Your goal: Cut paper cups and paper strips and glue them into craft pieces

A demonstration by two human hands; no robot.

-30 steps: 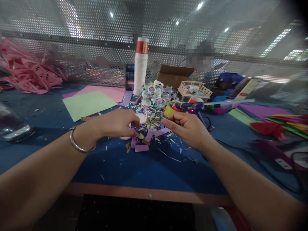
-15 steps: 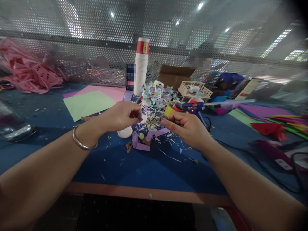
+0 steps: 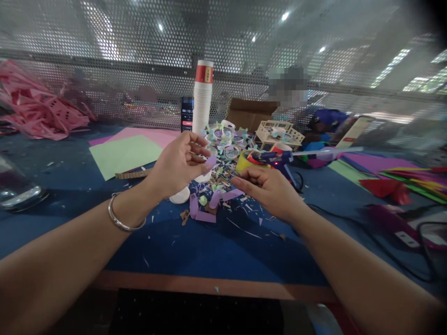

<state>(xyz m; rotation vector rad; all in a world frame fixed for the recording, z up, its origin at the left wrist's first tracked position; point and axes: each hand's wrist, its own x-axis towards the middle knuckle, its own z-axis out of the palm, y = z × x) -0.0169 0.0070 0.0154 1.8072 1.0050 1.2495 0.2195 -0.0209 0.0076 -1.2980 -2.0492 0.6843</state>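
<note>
My left hand (image 3: 176, 164) is raised above the blue table, palm turned toward me, and pinches a small purple paper piece (image 3: 210, 161) between thumb and fingertips. My right hand (image 3: 268, 190) hovers just right of it with fingers curled together; whether they hold anything I cannot make out. Below the hands lie purple paper strips (image 3: 204, 210), a pile of paper scraps (image 3: 218, 186) and a small white cup (image 3: 180, 195) on its side. A silver bangle sits on my left wrist.
A tall stack of white paper cups (image 3: 202, 100), a phone showing a timer (image 3: 186, 114) and decorated cup pieces (image 3: 225, 142) stand behind. A glue gun (image 3: 275, 158) with cable lies right. Green and pink sheets (image 3: 125, 151) lie left, pink offcuts (image 3: 42, 114) far left, coloured paper (image 3: 394, 174) right. A perforated screen closes the back.
My left hand has lifted off the scrap pile and turned its palm up, carrying a small purple piece. My right hand has barely shifted.
</note>
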